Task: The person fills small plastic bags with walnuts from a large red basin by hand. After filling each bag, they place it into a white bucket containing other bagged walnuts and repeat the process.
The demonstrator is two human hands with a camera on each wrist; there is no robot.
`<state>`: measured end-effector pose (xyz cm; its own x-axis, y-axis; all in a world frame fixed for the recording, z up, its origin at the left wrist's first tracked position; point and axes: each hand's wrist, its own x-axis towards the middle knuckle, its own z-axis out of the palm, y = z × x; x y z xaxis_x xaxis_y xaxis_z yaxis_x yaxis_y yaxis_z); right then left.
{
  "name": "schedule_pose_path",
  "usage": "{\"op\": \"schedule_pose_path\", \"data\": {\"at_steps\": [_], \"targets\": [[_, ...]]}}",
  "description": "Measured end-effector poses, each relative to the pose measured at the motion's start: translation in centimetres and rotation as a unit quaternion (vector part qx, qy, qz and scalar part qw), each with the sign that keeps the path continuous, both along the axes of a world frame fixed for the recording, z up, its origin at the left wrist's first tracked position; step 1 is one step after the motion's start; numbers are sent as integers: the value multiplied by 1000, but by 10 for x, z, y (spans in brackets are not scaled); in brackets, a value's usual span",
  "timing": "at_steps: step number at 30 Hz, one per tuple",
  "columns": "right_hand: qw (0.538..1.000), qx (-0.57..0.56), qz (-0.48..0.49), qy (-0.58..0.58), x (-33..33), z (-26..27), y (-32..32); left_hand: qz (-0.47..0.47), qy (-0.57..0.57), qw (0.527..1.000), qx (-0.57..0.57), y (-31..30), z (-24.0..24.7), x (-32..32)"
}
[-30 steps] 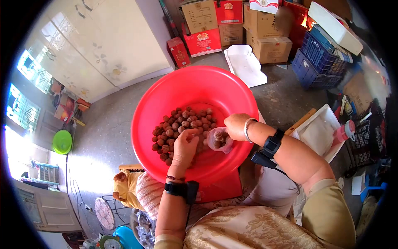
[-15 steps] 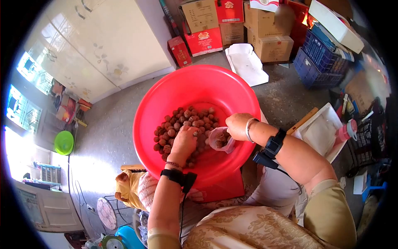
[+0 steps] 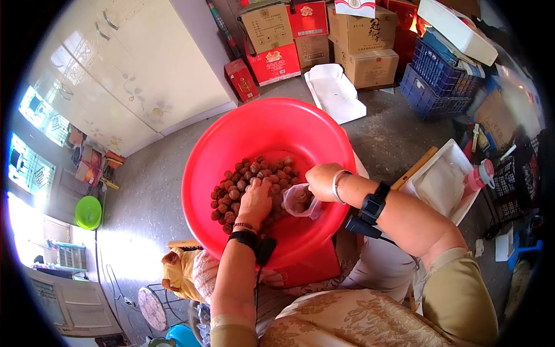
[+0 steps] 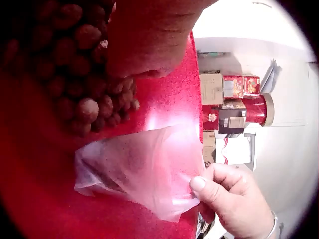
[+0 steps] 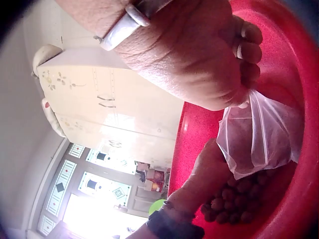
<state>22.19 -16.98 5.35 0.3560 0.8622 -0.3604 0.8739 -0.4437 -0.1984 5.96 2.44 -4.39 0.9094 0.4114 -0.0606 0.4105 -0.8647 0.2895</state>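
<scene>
A large red plastic basin holds a heap of brown, round walnuts. Among them, at the heap's near right side, is my left hand, palm down, its fingers reaching onto the nuts. The fingertips are hidden in the wrist views, and I cannot tell whether they grip a walnut. At the basin's right side my right hand pinches the rim of a thin, see-through plastic bag between thumb and fingers. Some walnuts show inside the bag, which hangs within the basin with its mouth apart, as the left wrist view also has it.
Beyond the basin lies a white foam tray, with stacked cartons behind it. Blue crates stand at the back right. A white foam box with a pink-capped bottle is to the right. Tall cream cabinets line the left.
My left hand has gone from beside the bag down onto the walnuts, fingers reaching forward. My right hand keeps its pinch on the bag. The head view has shifted slightly.
</scene>
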Motion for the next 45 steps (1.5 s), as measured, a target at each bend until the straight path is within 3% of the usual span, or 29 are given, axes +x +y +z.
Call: {"op": "schedule_pose_path", "data": {"at_steps": [4,13,17,20,23,26,29,30,31,33,35,37,43,45], "targets": [[1000,-15,6,-2,-3,12,-2,18,-64,998,9,-2,-3,-5],[1000,-1,10,-7,-2,6,-3,24,-22,999,-26,1,-9,-4],[1000,-5,18,-10,-2,5,-3,-18,-32,999,35,0,-9,-8],[1000,-7,17,-12,-2,7,-3,-1,-80,997,10,7,-21,-6],[1000,2,-1,9,0,7,-5,68,-241,966,-57,11,-25,-4],[1000,-2,5,6,-2,8,-5,129,-308,919,-210,0,1,-6],[1000,-8,4,3,-3,13,-5,125,-327,901,-255,-28,41,-12],[1000,-9,6,4,-4,13,-4,100,-343,911,-206,-33,45,-12],[1000,-5,3,2,-4,12,-5,102,-342,911,-206,-39,51,-12],[1000,-2,1,-2,-4,13,-4,-56,-320,940,-107,-51,62,-11],[1000,-16,3,-6,-5,13,-4,-53,-316,941,-105,-59,69,-15],[1000,-17,8,-8,-5,17,-4,18,-254,958,-131,-61,73,-20],[999,14,41,-13,2,-3,0,43,-205,954,-216,-53,43,-27],[998,14,60,-15,-1,-3,1,46,-207,957,-198,-64,44,-22]]}}
